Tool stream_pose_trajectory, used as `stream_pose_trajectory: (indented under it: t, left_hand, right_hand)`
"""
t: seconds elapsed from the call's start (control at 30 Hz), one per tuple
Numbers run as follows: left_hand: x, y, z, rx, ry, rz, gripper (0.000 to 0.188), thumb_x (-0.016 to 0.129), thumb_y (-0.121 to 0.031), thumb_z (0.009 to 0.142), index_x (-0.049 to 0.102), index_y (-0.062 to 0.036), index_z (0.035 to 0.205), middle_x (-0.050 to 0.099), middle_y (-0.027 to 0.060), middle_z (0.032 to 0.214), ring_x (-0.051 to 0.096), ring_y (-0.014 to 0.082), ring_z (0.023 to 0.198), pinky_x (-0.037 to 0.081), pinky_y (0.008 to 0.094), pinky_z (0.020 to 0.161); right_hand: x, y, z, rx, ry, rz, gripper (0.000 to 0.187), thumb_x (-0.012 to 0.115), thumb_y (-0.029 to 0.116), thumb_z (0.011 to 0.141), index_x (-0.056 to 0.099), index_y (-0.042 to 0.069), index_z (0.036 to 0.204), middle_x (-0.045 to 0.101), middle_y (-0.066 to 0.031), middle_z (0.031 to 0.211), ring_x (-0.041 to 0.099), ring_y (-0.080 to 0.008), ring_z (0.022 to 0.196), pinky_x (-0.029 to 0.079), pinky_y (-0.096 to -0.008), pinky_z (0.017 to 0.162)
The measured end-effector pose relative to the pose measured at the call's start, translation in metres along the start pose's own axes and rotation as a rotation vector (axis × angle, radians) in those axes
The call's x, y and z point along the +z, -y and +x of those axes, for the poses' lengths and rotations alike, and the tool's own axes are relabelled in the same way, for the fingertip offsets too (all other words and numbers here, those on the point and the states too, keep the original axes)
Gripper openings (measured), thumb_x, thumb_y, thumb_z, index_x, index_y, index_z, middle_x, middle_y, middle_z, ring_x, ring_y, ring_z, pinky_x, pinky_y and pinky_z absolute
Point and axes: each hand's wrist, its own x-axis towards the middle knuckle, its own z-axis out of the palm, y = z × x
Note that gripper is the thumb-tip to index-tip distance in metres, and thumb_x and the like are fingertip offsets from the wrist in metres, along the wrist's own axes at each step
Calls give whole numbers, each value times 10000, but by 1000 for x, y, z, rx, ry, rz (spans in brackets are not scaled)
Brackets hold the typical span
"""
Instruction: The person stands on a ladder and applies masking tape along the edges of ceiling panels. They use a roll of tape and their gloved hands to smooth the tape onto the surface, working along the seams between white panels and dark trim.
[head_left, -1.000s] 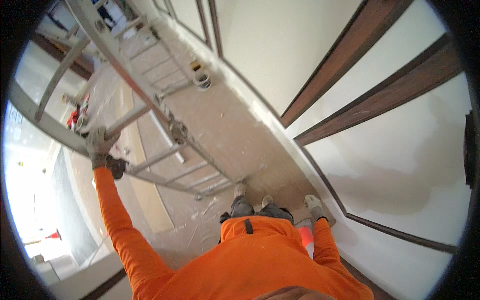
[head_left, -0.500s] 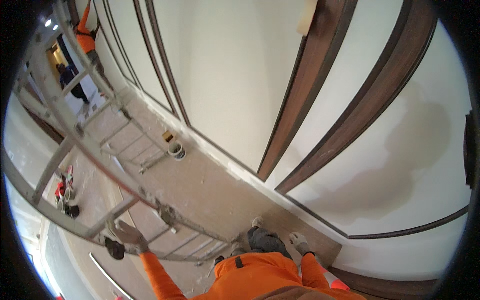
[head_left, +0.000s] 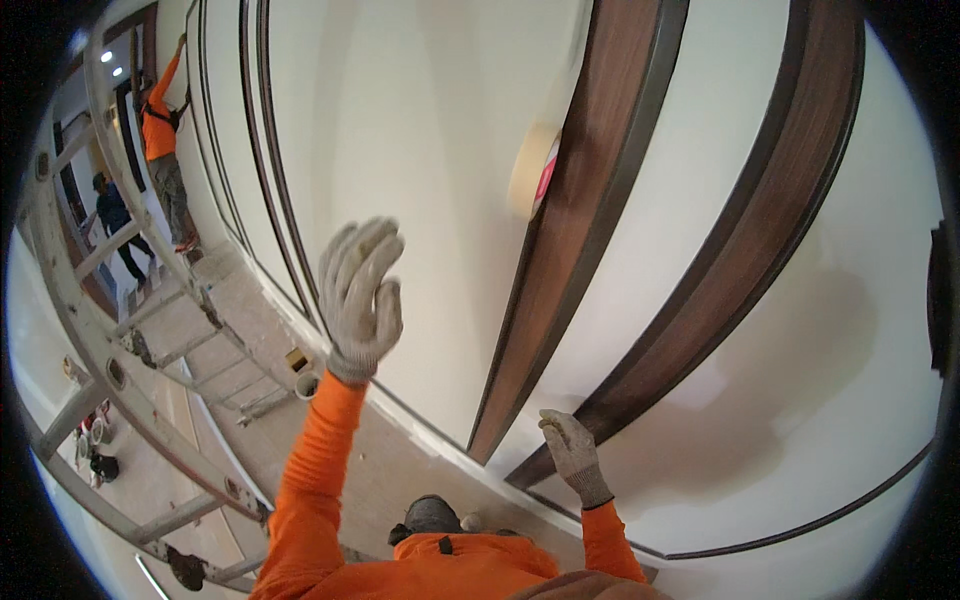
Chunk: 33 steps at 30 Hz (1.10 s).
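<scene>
My left hand (head_left: pixel 362 300), in a grey knit glove, is raised before the white wall panel (head_left: pixel 430 150). Its fingers are stretched out and nothing is in it. Lower and to the right, my gloved right hand (head_left: pixel 575 458) is in front of the foot of a curved dark wood moulding (head_left: pixel 740 235). Its fingers are slightly bent, with nothing seen in them; whether it touches the wood I cannot tell. A roll of cream masking tape (head_left: pixel 533 170) hangs at the left edge of the other wide brown wood strip (head_left: pixel 600 170), apart from both hands.
A paint-spattered ladder (head_left: pixel 150 420) stands close at my left. Beyond it are a bucket (head_left: pixel 306 385) and a small yellowish block (head_left: pixel 296 359) by the wall base. A person in orange (head_left: pixel 160 125) reaches up the wall; another in dark clothes (head_left: pixel 115 220) is farther off.
My left hand has left the ladder and risen in front of the wall. The right hand has come up from beside my body to the moulding's foot. The view has shifted, showing more of the tape roll.
</scene>
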Motion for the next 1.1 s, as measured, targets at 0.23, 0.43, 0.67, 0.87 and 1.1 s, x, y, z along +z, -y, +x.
stream_pose_trajectory:
  t: [0.23, 0.43, 0.67, 0.87, 1.1]
  left_hand:
    - [85, 54, 172, 416, -35, -79, 383, 554, -135, 939, 675, -65, 1296, 668, 136, 1350, 595, 318, 1305, 391, 516, 1162]
    - [131, 104, 281, 788, -82, -33, 467, 541, -198, 961, 605, -75, 1407, 564, 82, 1497, 513, 259, 1390, 345, 475, 1212]
    - [184, 137, 417, 1058, -319, -232, 509, 375, -345, 1074, 503, -98, 1501, 469, 135, 1570, 387, 262, 1494, 206, 445, 1280]
    - [204, 119, 436, 1149, -368, -236, 492, 441, -405, 1066, 565, -83, 1416, 602, 144, 1432, 540, 293, 1373, 287, 453, 1251]
    - [221, 116, 409, 1345, -495, -503, 331, 509, -274, 1048, 635, -97, 1298, 639, 155, 1366, 565, 327, 1342, 337, 467, 1232]
  right_hand:
    - [-40, 86, 83, -337, -217, -55, 294, 586, 237, 1026, 686, 26, 1205, 745, -136, 1060, 716, -297, 981, 543, -408, 893]
    - [-48, 141, 140, -476, -460, -213, 367, 609, 322, 991, 704, 27, 1187, 750, -144, 1073, 715, -313, 991, 544, -406, 918]
    - [-29, 200, 194, -387, -899, -115, 747, 554, 679, 966, 678, -21, 1197, 710, -187, 1122, 661, -331, 1084, 516, -442, 956]
    - [-22, 231, 209, -219, -1126, -221, 961, 580, 772, 893, 556, -56, 1381, 597, -207, 1365, 591, -322, 1237, 430, -457, 1090]
    - [-23, 271, 222, -191, -1147, -377, 917, 558, 715, 941, 506, -55, 1436, 548, -232, 1431, 520, -323, 1350, 349, -452, 1171]
